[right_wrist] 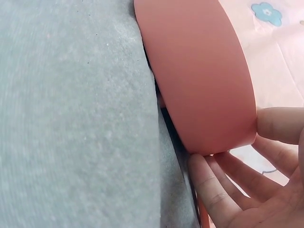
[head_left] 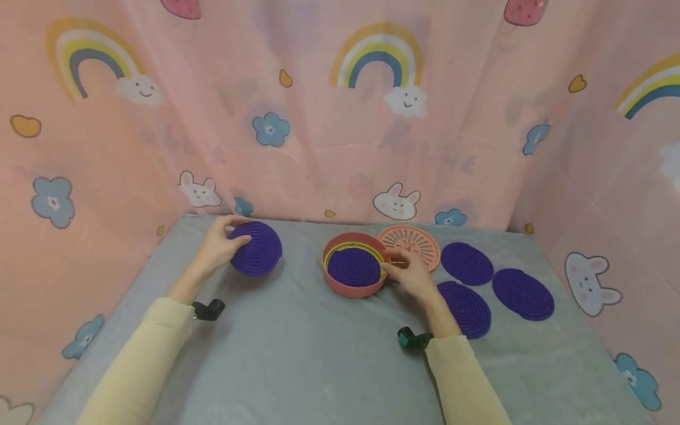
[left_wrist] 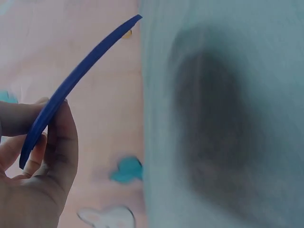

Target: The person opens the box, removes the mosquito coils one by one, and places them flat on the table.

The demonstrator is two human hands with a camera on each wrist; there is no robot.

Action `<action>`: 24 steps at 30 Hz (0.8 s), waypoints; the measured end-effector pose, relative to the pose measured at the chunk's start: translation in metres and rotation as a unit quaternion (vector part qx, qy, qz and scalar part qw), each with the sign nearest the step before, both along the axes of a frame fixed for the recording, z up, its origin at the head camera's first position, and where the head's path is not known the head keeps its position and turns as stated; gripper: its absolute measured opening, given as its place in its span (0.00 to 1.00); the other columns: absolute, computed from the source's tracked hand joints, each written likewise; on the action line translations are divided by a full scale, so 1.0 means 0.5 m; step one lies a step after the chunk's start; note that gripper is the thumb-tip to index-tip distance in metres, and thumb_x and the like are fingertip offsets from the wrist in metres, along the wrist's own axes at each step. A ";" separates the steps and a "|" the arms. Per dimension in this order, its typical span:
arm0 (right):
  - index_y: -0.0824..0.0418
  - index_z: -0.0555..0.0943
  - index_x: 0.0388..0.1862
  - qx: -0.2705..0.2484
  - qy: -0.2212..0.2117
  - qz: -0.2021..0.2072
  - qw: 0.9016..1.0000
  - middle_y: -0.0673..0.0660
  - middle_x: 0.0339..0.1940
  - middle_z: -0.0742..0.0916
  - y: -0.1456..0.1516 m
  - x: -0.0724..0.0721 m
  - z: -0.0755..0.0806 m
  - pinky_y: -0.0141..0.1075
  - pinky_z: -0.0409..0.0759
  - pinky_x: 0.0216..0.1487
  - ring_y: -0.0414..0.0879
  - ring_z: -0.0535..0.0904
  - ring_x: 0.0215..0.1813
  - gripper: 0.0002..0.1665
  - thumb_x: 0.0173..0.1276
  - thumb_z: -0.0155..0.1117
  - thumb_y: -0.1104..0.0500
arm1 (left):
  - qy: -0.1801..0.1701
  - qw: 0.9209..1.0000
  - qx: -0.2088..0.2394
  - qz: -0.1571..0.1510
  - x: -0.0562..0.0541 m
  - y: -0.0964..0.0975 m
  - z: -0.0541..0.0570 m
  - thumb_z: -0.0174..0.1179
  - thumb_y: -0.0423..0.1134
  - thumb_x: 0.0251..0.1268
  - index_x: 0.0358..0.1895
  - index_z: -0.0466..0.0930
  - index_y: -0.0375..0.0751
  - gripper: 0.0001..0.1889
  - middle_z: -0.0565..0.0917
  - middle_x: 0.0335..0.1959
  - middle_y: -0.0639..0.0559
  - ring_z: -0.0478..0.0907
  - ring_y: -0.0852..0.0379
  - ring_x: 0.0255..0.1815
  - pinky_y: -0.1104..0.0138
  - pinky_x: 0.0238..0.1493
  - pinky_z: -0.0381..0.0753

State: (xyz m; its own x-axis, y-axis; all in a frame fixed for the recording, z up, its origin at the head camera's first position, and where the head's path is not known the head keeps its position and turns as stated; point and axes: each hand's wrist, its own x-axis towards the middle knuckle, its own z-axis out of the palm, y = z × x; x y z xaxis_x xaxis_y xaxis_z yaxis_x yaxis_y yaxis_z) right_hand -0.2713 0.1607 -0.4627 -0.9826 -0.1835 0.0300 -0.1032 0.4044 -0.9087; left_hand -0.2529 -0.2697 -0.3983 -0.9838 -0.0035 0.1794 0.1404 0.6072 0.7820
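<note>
My left hand (head_left: 215, 245) pinches a purple mosquito coil (head_left: 257, 251) by its left edge, thumb on the near face. In the left wrist view this coil (left_wrist: 78, 71) appears edge-on, slightly bowed, with its shadow on the cloth below. Near the middle of the table sits a round pink mosquito coil holder (head_left: 353, 291), with a yellow ring inside its wall. Another purple coil (head_left: 353, 268) lies within it. My right hand (head_left: 411, 274) grips the holder's right side; in the right wrist view, the thumb is at the rim and fingertips (right_wrist: 199, 164) touch the outer wall low down.
Behind my right hand lies the orange slotted lid (head_left: 419, 235). Several purple coils lie to the right, among them one at the back (head_left: 467, 263) and one farther right (head_left: 523, 294). A pink patterned curtain (head_left: 319, 171) encloses the grey cloth-covered table (head_left: 297, 366).
</note>
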 end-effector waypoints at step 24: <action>0.62 0.76 0.69 -0.011 -0.006 0.016 1.000 0.67 0.67 0.78 0.005 0.000 -0.002 0.51 0.80 0.58 0.64 0.75 0.66 0.26 0.75 0.65 0.58 | -0.106 0.973 0.107 0.175 -0.003 -0.144 -0.114 0.57 0.30 0.74 0.73 0.66 0.30 0.27 0.63 0.72 0.28 0.61 0.31 0.73 0.46 0.72 0.66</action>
State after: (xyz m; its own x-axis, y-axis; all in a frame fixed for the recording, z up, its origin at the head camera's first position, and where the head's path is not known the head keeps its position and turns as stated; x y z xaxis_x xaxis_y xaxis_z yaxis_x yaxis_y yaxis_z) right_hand -0.2712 0.1634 -0.4637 -0.9764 -0.2149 0.0233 -0.1059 0.3817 -0.9182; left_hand -0.2546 -0.3419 -0.4553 -0.9302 -0.3607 -0.0682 -0.2238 0.4097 0.8844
